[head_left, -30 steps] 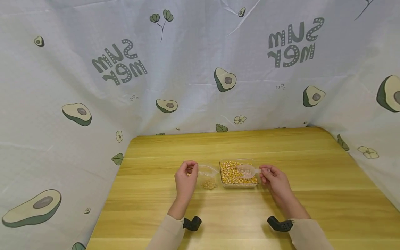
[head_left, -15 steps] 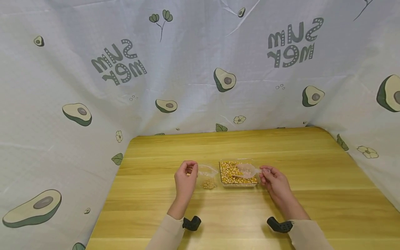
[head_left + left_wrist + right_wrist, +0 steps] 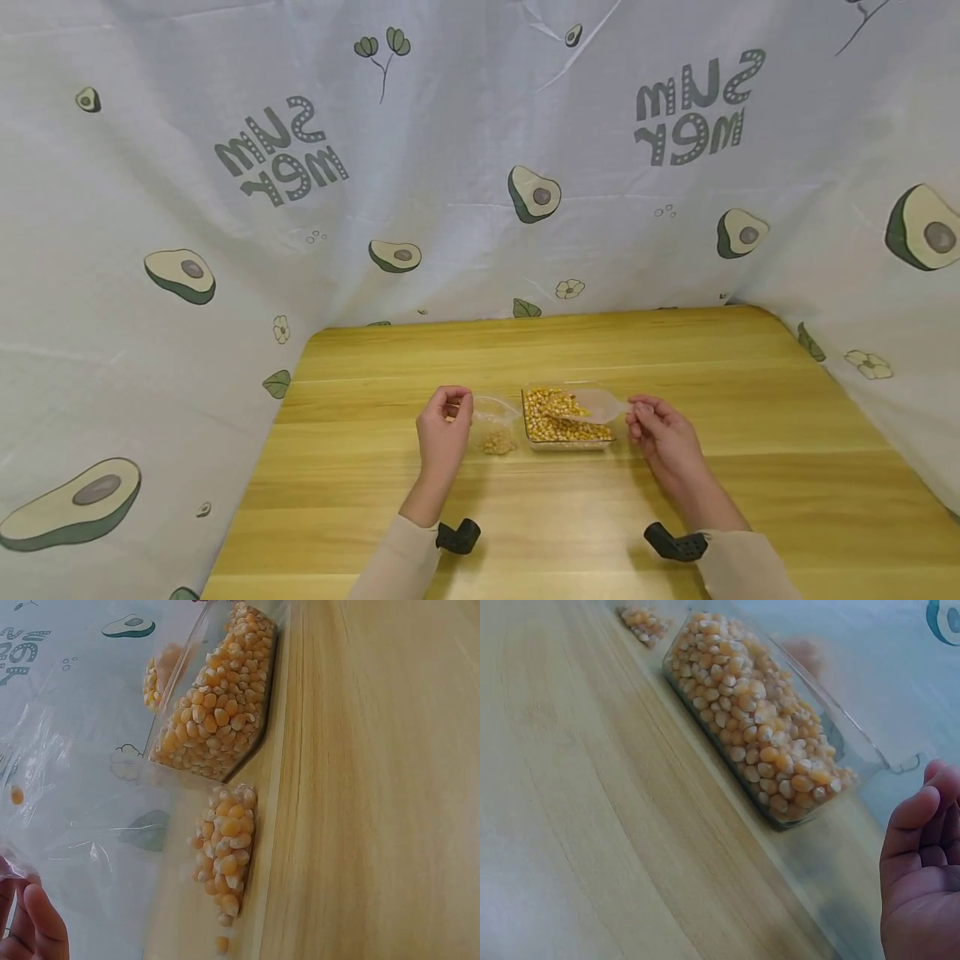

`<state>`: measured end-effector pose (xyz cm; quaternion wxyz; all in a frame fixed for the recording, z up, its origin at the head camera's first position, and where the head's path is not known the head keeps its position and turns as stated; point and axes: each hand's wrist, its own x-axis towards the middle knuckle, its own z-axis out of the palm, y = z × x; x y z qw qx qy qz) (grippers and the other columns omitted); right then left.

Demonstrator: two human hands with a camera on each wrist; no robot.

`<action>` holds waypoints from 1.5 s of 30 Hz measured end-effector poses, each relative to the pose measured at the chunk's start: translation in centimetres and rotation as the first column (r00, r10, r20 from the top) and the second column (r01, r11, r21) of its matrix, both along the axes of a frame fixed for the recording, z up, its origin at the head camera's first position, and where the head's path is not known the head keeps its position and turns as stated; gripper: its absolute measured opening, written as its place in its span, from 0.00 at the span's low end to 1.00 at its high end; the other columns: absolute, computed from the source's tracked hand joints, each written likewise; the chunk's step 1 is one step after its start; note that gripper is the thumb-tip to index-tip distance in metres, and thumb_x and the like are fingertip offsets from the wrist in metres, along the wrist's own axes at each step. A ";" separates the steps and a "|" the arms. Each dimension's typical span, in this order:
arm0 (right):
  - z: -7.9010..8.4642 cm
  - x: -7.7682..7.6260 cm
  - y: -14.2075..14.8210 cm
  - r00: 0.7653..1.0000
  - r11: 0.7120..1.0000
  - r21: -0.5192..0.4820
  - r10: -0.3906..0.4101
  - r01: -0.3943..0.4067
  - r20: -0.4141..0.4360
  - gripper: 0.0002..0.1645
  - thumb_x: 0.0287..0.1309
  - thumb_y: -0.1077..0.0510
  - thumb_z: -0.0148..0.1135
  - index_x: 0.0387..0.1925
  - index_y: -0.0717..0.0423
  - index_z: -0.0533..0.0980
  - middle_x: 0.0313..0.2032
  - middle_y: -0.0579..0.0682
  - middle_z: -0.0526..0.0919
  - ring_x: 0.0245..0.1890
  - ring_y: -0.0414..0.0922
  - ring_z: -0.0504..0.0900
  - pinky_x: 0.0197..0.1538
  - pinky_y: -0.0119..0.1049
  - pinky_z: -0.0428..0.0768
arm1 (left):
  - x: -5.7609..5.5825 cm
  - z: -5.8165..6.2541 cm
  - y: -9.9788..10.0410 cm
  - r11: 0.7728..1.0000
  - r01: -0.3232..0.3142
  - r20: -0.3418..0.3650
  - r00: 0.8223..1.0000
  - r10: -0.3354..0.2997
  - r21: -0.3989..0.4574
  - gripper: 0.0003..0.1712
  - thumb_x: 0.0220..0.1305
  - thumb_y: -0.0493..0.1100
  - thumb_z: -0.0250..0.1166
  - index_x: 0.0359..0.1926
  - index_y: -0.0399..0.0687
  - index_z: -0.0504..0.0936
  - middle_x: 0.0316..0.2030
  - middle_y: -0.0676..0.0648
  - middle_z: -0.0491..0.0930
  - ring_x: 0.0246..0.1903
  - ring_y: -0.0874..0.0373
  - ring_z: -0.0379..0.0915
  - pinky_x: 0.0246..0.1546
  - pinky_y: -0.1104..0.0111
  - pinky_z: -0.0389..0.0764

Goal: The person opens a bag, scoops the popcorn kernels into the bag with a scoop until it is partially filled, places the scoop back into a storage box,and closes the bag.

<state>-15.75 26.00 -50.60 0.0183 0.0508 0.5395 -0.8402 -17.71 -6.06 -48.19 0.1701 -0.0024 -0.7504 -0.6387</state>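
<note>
**Scoop raised, kernels loaded at its mouth**

Landmark: the clear container (image 3: pixel 570 447) on the surface (image 3: pixel 555 517), holding loose corn kernels (image 3: pixel 547 422). Change: over the last second the scoop (image 3: pixel 599 406) has tipped up out of those kernels, and a load (image 3: pixel 573 405) now sits at its mouth. Your right hand (image 3: pixel 664 435), right of the container, pinches the scoop's handle. Judged meaning: a scoopful is gathered and the digging is about done. Your left hand (image 3: pixel 443 427), left of the container, pinches the edge of the clear bag (image 3: pixel 491 407) and has barely shifted. The bag sits between that hand and the container, bagged kernels (image 3: pixel 498 442) at its bottom.

Views: the head view gives the load from above, not its height. The left wrist view shows a cluster (image 3: pixel 151 686) above the container's rim, probably that load, plus a single kernel (image 3: pixel 16 795) high against the bag's film. The right wrist view shows your right-hand pinch closely; the scoop is too transparent there to trace.
</note>
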 end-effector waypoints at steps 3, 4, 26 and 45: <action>0.2 0.1 0.1 1.000 1.000 -0.013 0.000 0.000 -0.001 0.07 0.73 0.58 0.53 0.43 0.52 0.77 0.30 0.43 0.83 0.27 0.34 0.77 0.32 0.25 0.79 | 0.0 0.0 0.0 1.000 0.003 -0.007 1.000 -0.003 -0.004 0.03 0.67 0.36 0.64 0.37 0.42 0.84 0.30 0.43 0.81 0.23 0.64 0.73 0.20 0.75 0.75; 0.2 0.2 0.1 1.000 1.000 -0.015 -0.002 0.002 -0.003 0.07 0.73 0.58 0.53 0.43 0.52 0.77 0.30 0.43 0.83 0.27 0.34 0.77 0.32 0.25 0.79 | -0.1 0.0 -0.1 1.000 0.004 -0.010 1.000 -0.004 -0.005 0.03 0.67 0.36 0.64 0.37 0.42 0.84 0.30 0.43 0.81 0.23 0.65 0.73 0.20 0.75 0.75; 2.7 0.9 -0.8 0.997 0.999 -0.028 0.020 -0.022 -0.076 0.08 0.74 0.58 0.52 0.45 0.53 0.77 0.31 0.43 0.83 0.26 0.35 0.76 0.32 0.28 0.78 | 0.1 -0.1 0.3 1.000 0.008 0.006 1.000 -0.008 0.014 0.04 0.66 0.38 0.66 0.37 0.42 0.84 0.29 0.44 0.80 0.25 0.62 0.73 0.20 0.76 0.74; 6.1 0.7 -5.2 0.986 0.991 -0.021 0.127 -0.130 -0.105 0.07 0.74 0.59 0.52 0.45 0.53 0.76 0.30 0.44 0.82 0.25 0.36 0.74 0.32 0.27 0.75 | 0.2 0.0 0.6 1.000 0.020 -0.016 1.000 -0.020 -0.012 0.06 0.67 0.37 0.64 0.39 0.36 0.84 0.30 0.43 0.81 0.25 0.59 0.74 0.21 0.75 0.75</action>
